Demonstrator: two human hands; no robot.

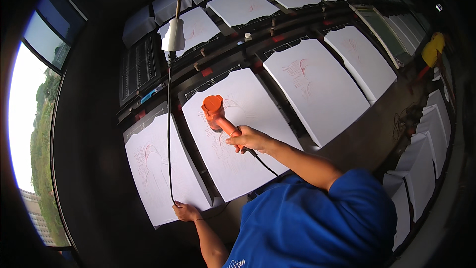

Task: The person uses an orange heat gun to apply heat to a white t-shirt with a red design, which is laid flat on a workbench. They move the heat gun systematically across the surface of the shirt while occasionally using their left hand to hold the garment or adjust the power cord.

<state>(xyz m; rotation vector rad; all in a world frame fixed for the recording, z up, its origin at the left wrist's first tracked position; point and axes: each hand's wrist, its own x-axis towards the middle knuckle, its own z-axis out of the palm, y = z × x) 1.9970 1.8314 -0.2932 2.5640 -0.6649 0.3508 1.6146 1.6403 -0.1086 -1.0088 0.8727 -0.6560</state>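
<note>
Closest to you, your blue sleeve (322,218) fills the lower right, and both forearms reach out from it over a long dark work table (99,178). Your left hand (186,212) rests at the near edge of the left white panel (161,168), fingers curled down onto its bottom corner, right where the thin black cord (169,134) drops to meet it; whether the fingers pinch the cord or only press the panel cannot be told. Your right hand (250,139) is closed around the handle of the orange heat gun (218,114), whose round head points down at the middle white panel (238,134), just above the faint red line print there. The gun sits well apart from your left hand, up and to its right, with the gap between the two panels lying between them. The cord runs straight up past the left panel to a white fitting (173,34) hanging from a pole, and it crosses the space in front of the far rows. To the right lies another printed white panel (317,89), then more of them in rows beyond. Small brown pegs (202,52) stand on the dark rails between the rows. Far right, a person in yellow (433,48) works near stacked white pieces (421,164). Windows (34,99) curve along the left.
</note>
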